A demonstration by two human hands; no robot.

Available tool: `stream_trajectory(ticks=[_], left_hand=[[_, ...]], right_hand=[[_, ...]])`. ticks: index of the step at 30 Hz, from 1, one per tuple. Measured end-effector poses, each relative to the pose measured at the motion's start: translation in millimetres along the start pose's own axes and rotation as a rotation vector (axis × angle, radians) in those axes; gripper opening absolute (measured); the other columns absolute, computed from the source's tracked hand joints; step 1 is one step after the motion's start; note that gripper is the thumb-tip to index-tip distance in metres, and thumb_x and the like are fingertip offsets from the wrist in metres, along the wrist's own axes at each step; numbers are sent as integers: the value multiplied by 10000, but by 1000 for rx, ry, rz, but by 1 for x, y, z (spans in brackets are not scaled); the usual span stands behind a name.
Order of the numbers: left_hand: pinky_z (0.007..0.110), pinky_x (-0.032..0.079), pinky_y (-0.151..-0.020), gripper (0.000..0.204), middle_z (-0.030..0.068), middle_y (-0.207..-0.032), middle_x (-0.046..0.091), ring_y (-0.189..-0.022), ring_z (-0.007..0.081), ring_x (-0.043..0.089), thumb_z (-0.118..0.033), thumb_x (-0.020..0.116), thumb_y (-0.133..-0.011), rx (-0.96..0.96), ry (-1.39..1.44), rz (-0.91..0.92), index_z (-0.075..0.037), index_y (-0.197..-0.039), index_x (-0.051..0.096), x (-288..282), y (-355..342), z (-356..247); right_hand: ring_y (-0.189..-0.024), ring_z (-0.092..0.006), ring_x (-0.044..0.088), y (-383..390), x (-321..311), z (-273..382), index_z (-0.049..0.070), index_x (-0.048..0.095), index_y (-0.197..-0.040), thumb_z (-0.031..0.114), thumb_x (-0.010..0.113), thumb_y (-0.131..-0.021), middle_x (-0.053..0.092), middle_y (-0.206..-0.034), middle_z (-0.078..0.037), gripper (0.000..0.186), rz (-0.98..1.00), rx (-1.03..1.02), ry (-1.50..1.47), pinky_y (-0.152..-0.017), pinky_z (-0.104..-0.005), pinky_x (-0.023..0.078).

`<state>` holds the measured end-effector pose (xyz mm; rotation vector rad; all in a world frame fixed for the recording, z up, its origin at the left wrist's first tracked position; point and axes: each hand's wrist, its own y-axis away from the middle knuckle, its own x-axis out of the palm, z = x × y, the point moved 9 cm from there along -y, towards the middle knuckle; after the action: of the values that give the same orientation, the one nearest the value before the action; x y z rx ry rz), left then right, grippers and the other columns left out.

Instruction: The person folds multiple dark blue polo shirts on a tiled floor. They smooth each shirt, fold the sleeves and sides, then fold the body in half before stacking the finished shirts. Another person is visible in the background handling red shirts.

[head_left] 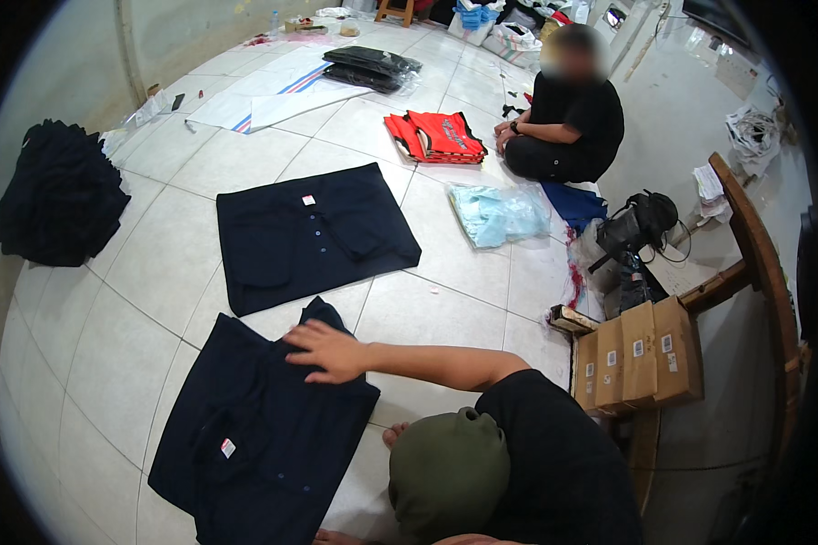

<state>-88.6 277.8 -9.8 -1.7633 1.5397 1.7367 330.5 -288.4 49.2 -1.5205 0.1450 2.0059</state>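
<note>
My right hand (329,351) lies palm down, fingers spread, on a dark navy shirt (268,427) laid out on the tiled floor. The shirt has a white label at its collar and some small buttons; its upper edge is uneven and partly folded over. Just beyond it, a second navy shirt (354,227) is spread flat in a neat rectangle, label and buttons facing up. A strip of skin at the lower edge is too cut off to tell whether it is my left hand or a foot. An olive-covered knee (450,472) is beside the near shirt.
A navy garment pile (62,195) stands at left. Beyond are black packets (371,68), red garments (436,138) and a bagged light-blue garment (498,214). A person (568,109) in black sits at far right. Cardboard boxes (641,354) and a wooden frame (754,218) line the right.
</note>
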Motion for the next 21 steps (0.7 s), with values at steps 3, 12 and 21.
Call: stream_trajectory(ticks=[3,12,21], left_hand=[[410,538,-950,405,217,-1180,736,-1048,309,684,-231,765,-993,32,125,-20,57,-1261,669,-37,9,-47],[410,557,-962,391,202,-1245,738,-1130,308,715,-232,769,-999,501,15,391,-36,-1326,686,-116,53,-405],[474,498,-1047,417,220,-1293,677,-1248,392,618,-232,730,-943,1090,-223,153,54,-1239,660,22,20,-554]], right_hand=[[-1493,-469,400,29,-19,-64,24,591,-1421,365,716,-965,497,-1517,-288,583,-59,445,172,-1210,-549,358],[-1085,-329,675,77,-37,34,24,701,-1151,111,702,-925,691,-1184,-131,242,-293,381,-334,-908,-438,559],[-760,-241,676,143,-21,10,45,694,-1157,93,717,-916,701,-916,-89,247,-581,935,-657,-709,-364,545]])
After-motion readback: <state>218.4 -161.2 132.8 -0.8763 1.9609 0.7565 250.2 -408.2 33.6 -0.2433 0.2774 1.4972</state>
